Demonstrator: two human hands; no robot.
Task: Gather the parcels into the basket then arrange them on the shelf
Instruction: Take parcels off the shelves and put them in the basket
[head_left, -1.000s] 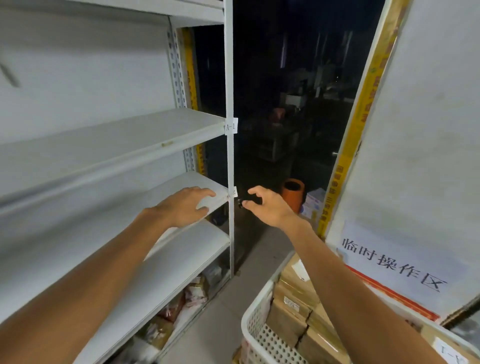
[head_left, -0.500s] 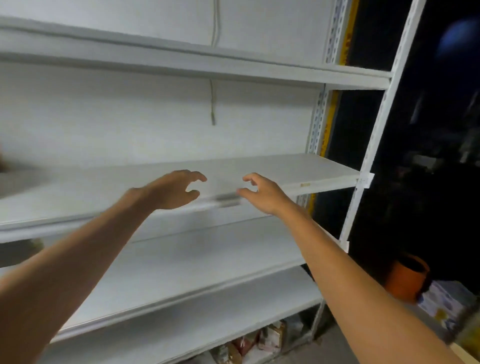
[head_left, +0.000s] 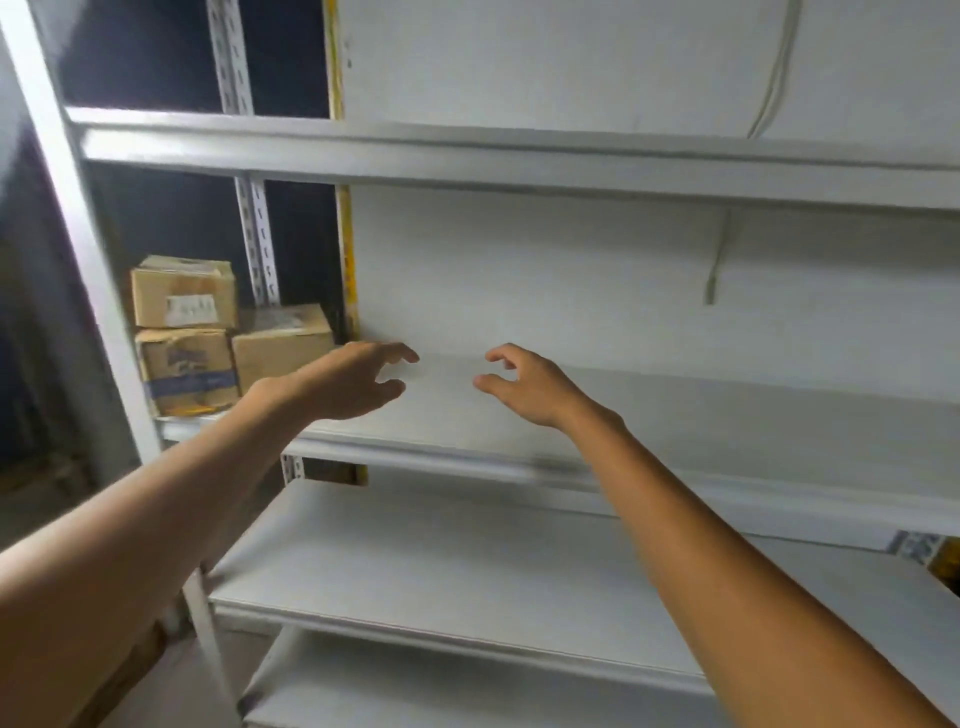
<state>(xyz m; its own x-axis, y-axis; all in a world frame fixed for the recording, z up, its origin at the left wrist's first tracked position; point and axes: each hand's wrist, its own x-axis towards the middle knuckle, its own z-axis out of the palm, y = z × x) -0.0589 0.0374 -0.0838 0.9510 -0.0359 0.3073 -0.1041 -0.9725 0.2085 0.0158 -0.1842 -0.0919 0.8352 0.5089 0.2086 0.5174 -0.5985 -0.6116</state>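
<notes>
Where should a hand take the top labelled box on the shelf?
Likely take the top labelled box by its side faces, from the front. It sits upright on the blue-taped box, base covered; its right side clears the lower box beside.

Nothing is legible (the white label on one parcel is blurred).

Both bare forearms reach forward and upward, roughly parallel. Left hand palm down, fingers loosely curled, thumb below, holding nothing. Right hand likewise, fingers loosely hooked, empty. Hands near, not touching.
</notes>
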